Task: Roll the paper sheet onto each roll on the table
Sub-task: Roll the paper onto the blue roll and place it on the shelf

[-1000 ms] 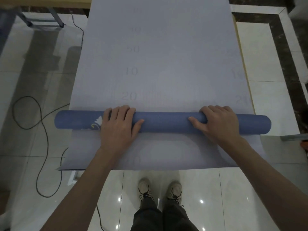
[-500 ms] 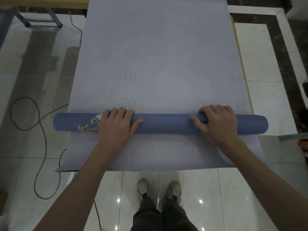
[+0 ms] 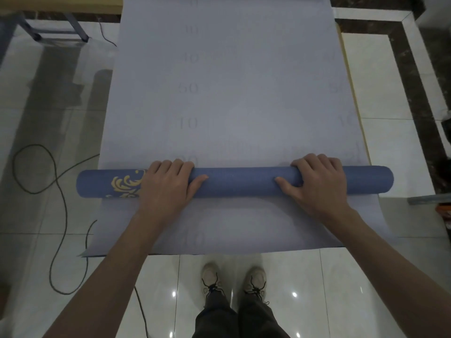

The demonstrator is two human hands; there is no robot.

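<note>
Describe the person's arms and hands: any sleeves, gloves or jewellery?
The left hand and right hand are ungloved, with no rings, watch or bands visible. The left forearm and right forearm are bare to the frame edge; no sleeves show.

- One head-worn wide-angle view, at the near edge of the worktop [image 3: 350, 93], faces forward and steeply down along it.
- It sits close: left hand [image 3: 168, 186] and right hand [image 3: 319, 184], on the roll [image 3: 244, 182], lie mid-frame.
</note>
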